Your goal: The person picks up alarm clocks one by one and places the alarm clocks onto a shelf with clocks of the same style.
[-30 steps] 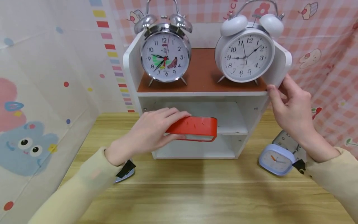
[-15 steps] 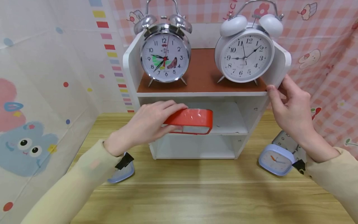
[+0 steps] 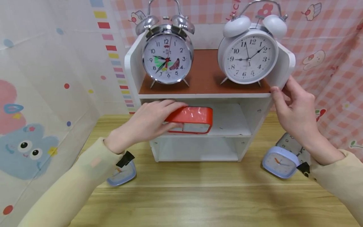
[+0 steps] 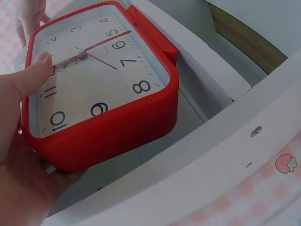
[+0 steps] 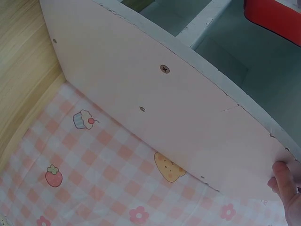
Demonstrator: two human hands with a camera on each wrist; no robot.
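My left hand (image 3: pixel 150 121) grips a red alarm clock (image 3: pixel 195 115) by its left end, thumb over the face and fingers on top. The clock is at the mouth of the white shelf unit's (image 3: pixel 198 95) middle compartment, its face tipped downward. In the left wrist view the clock face (image 4: pixel 99 94) shows its numerals and hands, with my thumb across it. At the unit's right side, my right hand (image 3: pixel 297 107) holds the side panel near the top board, thumb on the front edge. In the right wrist view those fingers (image 5: pixel 284 176) lie against the panel.
On the brown top board stand a silver twin-bell clock (image 3: pixel 168 58) and a white twin-bell clock (image 3: pixel 249 56). Small blue clocks lie on the wooden table (image 3: pixel 195 195): one (image 3: pixel 123 175) under my left wrist, another (image 3: pixel 280 162) at right, beside a grey clock (image 3: pixel 292 145).
My left hand has moved the red clock up and slightly left, from in front of the lower shelf edge to the middle compartment. The right hand has stayed on the panel.
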